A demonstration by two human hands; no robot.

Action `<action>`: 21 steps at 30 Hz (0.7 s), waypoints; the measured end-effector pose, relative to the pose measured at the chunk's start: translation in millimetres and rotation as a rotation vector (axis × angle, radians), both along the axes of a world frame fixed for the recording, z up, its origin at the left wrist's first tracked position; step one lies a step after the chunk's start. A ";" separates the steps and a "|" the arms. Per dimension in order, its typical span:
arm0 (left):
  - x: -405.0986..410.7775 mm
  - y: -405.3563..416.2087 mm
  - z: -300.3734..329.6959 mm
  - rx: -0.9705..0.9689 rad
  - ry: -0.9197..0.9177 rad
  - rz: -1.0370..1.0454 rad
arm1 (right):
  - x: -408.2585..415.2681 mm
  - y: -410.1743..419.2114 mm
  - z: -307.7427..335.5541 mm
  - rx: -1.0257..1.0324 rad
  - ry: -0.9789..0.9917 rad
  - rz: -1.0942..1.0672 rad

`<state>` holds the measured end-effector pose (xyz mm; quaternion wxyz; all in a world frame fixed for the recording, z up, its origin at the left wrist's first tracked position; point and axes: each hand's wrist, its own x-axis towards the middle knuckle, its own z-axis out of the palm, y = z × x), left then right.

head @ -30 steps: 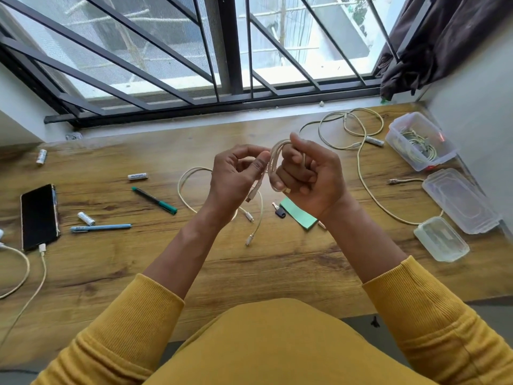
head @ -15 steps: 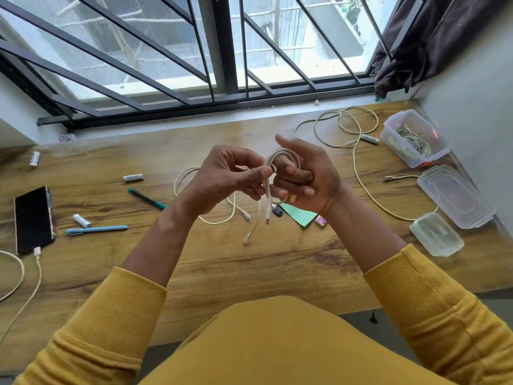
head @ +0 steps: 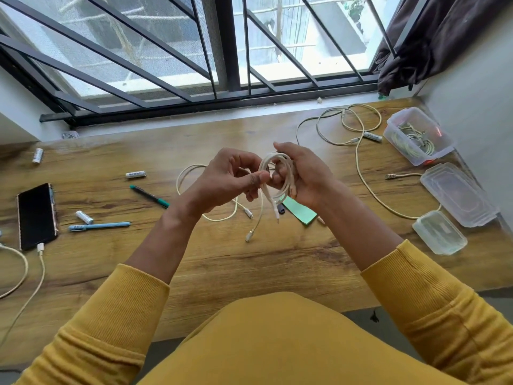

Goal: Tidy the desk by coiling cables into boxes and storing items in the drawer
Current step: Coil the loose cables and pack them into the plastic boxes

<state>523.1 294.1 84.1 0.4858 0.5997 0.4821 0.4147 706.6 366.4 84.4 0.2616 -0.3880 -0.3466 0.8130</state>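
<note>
Above the middle of the wooden desk (head: 249, 268), my right hand (head: 302, 176) holds a small coil of white cable (head: 277, 168) looped around its fingers. My left hand (head: 224, 179) pinches a strand of the same cable at the coil's left side. Two plug ends dangle below the hands. Another loose white cable (head: 191, 173) lies on the desk behind my left hand. A long cable (head: 358, 151) sprawls at the back right. An open clear box (head: 416, 134) at the far right holds coiled cables.
Two clear lids or boxes (head: 458, 193) (head: 438, 232) lie at the right edge. A black phone (head: 36, 215) on a charging cable lies at the left. Batteries (head: 136, 174), a green pen (head: 150, 196), a blue pen (head: 98, 226), a green note pad (head: 299, 213) and a small dark key-like item (head: 280, 209) are scattered about.
The coil has grown around my right hand's fingers as my left hand wound the cable. Both hands have shifted slightly. The loose tail hanging below is shorter.
</note>
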 end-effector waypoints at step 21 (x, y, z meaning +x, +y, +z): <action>52.2 -14.1 -28.5 -0.291 -0.916 0.716 | -21.5 -19.9 -14.4 0.221 0.060 -0.135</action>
